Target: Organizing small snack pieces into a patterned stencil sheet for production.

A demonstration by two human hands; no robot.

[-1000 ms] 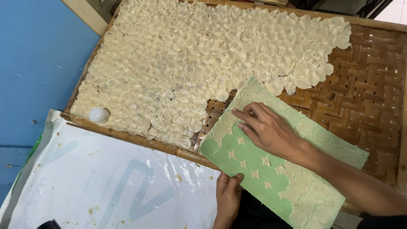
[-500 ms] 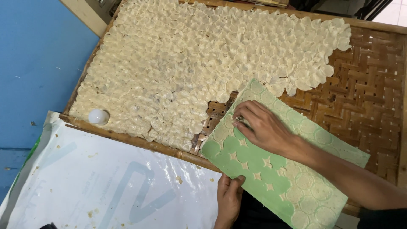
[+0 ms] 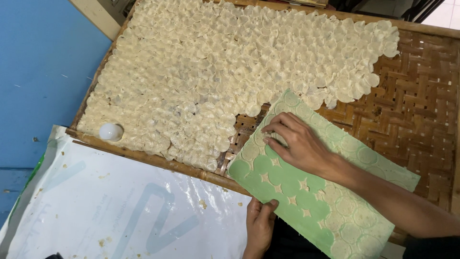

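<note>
A green board (image 3: 297, 192) covered with thin pale round discs lies slanted over the near edge of a woven bamboo tray (image 3: 421, 115). My left hand (image 3: 261, 225) grips the board's near edge from below. My right hand (image 3: 297, 144) lies flat on the board's upper part, fingertips on the discs near its far left corner. Several rows of pale round discs (image 3: 225, 72) overlap across most of the tray.
A white plastic sheet (image 3: 110, 206) with crumbs lies at the lower left. A small white ball-shaped object (image 3: 110, 132) sits at the tray's near left corner. A blue surface (image 3: 38, 72) runs along the left. The tray's right part shows bare weave.
My right hand has shifted slightly toward the board's far left corner, fingers sliding over the discs. The left hand and the board stay in place.
</note>
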